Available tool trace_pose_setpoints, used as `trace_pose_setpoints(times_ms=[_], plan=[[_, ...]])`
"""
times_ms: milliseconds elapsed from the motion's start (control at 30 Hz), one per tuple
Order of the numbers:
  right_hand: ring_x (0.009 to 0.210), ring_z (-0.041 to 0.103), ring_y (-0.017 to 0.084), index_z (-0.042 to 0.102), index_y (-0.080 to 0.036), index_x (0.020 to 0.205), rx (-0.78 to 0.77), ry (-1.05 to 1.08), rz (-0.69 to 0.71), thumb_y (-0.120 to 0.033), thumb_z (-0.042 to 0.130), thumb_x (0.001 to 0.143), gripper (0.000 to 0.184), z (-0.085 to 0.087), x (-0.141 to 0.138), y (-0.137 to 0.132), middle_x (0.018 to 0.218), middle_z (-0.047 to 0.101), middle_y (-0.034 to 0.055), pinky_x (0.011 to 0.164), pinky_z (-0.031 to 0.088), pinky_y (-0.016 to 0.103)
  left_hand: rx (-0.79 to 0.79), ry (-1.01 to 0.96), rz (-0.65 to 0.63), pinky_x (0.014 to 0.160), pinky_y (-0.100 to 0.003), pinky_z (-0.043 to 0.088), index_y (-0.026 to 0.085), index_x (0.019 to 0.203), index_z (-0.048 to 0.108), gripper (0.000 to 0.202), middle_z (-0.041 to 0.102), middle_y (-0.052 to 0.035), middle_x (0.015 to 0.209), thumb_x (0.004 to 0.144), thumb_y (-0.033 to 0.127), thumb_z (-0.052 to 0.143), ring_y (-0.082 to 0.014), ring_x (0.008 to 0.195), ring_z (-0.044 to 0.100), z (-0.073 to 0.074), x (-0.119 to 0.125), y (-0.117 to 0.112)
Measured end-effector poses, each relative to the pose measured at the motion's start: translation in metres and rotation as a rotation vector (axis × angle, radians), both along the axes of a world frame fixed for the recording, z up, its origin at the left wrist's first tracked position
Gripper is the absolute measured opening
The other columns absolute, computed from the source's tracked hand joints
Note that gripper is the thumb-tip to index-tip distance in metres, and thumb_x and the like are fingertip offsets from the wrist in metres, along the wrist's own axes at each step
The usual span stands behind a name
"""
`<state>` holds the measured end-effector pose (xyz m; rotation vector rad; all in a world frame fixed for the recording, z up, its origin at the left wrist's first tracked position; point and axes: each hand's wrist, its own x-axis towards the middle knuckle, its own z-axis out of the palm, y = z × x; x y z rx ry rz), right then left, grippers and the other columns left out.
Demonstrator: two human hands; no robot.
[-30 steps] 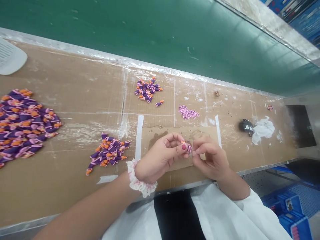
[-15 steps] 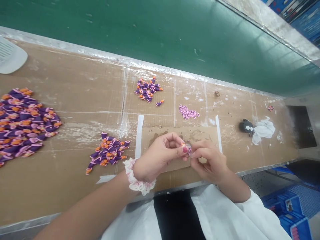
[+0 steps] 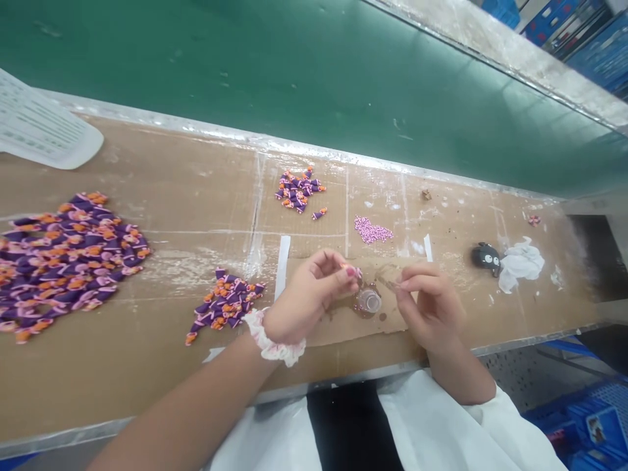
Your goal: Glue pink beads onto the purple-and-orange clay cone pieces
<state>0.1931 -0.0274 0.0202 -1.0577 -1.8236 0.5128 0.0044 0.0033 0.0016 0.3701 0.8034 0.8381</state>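
Note:
My left hand (image 3: 316,288), with a frilly white scrunchie (image 3: 275,339) at the wrist, pinches a small pink, orange and purple figurine (image 3: 357,272) between thumb and fingertips; most of the figurine is hidden. Apart from it, to the right, my right hand (image 3: 432,304) is closed in a pinch on a thin stick-like tool (image 3: 392,286) that points left. Between and below the hands a small clear cup (image 3: 369,301) stands on a taped-down cardboard sheet (image 3: 338,330) with wet-looking spots. Beyond them lies a patch of tiny pink pieces (image 3: 373,231).
Purple and orange figurines lie in a large pile (image 3: 73,261) at the left, a smaller pile (image 3: 228,302) by my left forearm and another pile (image 3: 298,190) farther back. A black round item with eyes (image 3: 485,257) and white tissue (image 3: 521,263) sit right. A white slotted plastic piece (image 3: 49,127) is back left.
My hands have moved apart: the right one drew away to the right with the thin tool, and the left shifted slightly left with the figurine. The clear cup now shows between them.

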Motion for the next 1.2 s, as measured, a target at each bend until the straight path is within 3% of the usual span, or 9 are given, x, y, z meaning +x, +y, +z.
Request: trace_pose_setpoints(times_ms=[200, 300, 467, 600, 667, 767, 867, 1100, 1200], plan=[[0.077, 0.059, 0.016, 0.057, -0.024, 0.094, -0.039, 0.047, 0.021, -0.003, 0.056, 0.084, 0.024, -0.009, 0.0, 0.003, 0.084, 0.061, 0.0021, 0.066, 0.051, 0.032, -0.09, 0.109, 0.434, 0.071, -0.016, 0.054, 0.017, 0.076, 0.054, 0.016, 0.062, 0.0038, 0.071, 0.082, 0.007, 0.064, -0.0051, 0.067, 0.063, -0.009, -0.014, 0.035], [0.077, 0.06, 0.016, 0.057, -0.024, 0.093, -0.062, 0.036, 0.059, -0.003, 0.055, 0.084, 0.023, -0.01, -0.001, 0.003, 0.083, 0.061, 0.002, 0.066, 0.051, 0.032, -0.035, 0.146, 0.509, 0.085, -0.022, 0.054, 0.018, 0.087, 0.055, 0.014, 0.068, 0.0, 0.085, 0.085, 0.005, 0.059, -0.0089, 0.086, 0.069, -0.007, -0.015, 0.046], [0.078, 0.061, 0.017, 0.058, -0.024, 0.094, -0.059, 0.045, 0.056, -0.002, 0.057, 0.083, 0.025, -0.01, 0.001, 0.002, 0.085, 0.062, 0.0025, 0.066, 0.052, 0.033, 0.184, 0.391, 0.296, 0.079, -0.029, 0.054, 0.02, 0.115, 0.052, 0.034, 0.07, -0.0078, 0.107, 0.083, 0.015, 0.061, -0.0162, 0.09, 0.069, 0.003, -0.036, 0.047], [0.079, 0.061, 0.018, 0.06, -0.025, 0.094, -0.063, 0.063, 0.044, -0.001, 0.059, 0.081, 0.027, -0.01, 0.003, 0.001, 0.084, 0.062, 0.0027, 0.066, 0.051, 0.033, 0.483, 1.27, 0.061, 0.072, -0.031, 0.047, 0.021, 0.093, 0.064, 0.017, 0.069, -0.0077, 0.095, 0.077, 0.026, 0.067, -0.0236, 0.085, 0.064, 0.018, -0.086, 0.039], [0.079, 0.061, 0.018, 0.06, -0.025, 0.094, -0.059, 0.064, 0.05, -0.001, 0.059, 0.081, 0.027, -0.01, 0.003, 0.001, 0.084, 0.062, 0.0028, 0.064, 0.051, 0.034, 0.391, 1.626, -0.176, 0.067, -0.033, 0.043, 0.02, 0.073, 0.061, 0.013, 0.069, -0.0089, 0.08, 0.075, 0.031, 0.068, -0.028, 0.079, 0.063, 0.024, -0.11, 0.032], [0.077, 0.062, 0.018, 0.06, -0.026, 0.094, -0.054, 0.058, 0.056, -0.002, 0.06, 0.081, 0.027, -0.01, 0.003, 0.001, 0.084, 0.063, 0.0028, 0.063, 0.051, 0.034, 0.191, 1.681, -0.469, 0.06, -0.033, 0.04, 0.022, 0.066, 0.06, 0.021, 0.071, -0.0081, 0.074, 0.071, 0.04, 0.07, -0.0289, 0.07, 0.064, 0.026, -0.131, 0.024], [0.077, 0.062, 0.018, 0.061, -0.026, 0.094, -0.059, 0.053, 0.055, -0.002, 0.061, 0.081, 0.027, -0.01, 0.004, 0.001, 0.085, 0.063, 0.0028, 0.064, 0.052, 0.035, 0.164, 1.702, -0.57, 0.057, -0.032, 0.038, 0.023, 0.058, 0.059, 0.025, 0.07, -0.0076, 0.068, 0.07, 0.042, 0.068, -0.0287, 0.067, 0.064, 0.022, -0.131, 0.023], [0.079, 0.061, 0.018, 0.061, -0.025, 0.095, -0.049, 0.055, 0.062, 0.001, 0.061, 0.079, 0.03, -0.011, 0.004, 0.001, 0.085, 0.062, 0.0029, 0.065, 0.052, 0.034, 0.177, 1.755, -0.54, 0.059, -0.034, 0.036, 0.023, 0.046, 0.053, 0.029, 0.063, -0.0096, 0.058, 0.072, 0.03, 0.063, -0.0309, 0.065, 0.061, 0.016, -0.121, 0.031], [0.08, 0.062, 0.018, 0.06, -0.024, 0.095, -0.062, 0.055, 0.069, 0.001, 0.06, 0.08, 0.03, -0.012, 0.003, 0.002, 0.086, 0.062, 0.003, 0.065, 0.051, 0.033, 0.276, 1.662, -0.351, 0.065, -0.033, 0.04, 0.022, 0.056, 0.059, 0.019, 0.066, -0.0071, 0.066, 0.074, 0.026, 0.058, -0.0275, 0.07, 0.061, 0.023, -0.118, 0.032]])
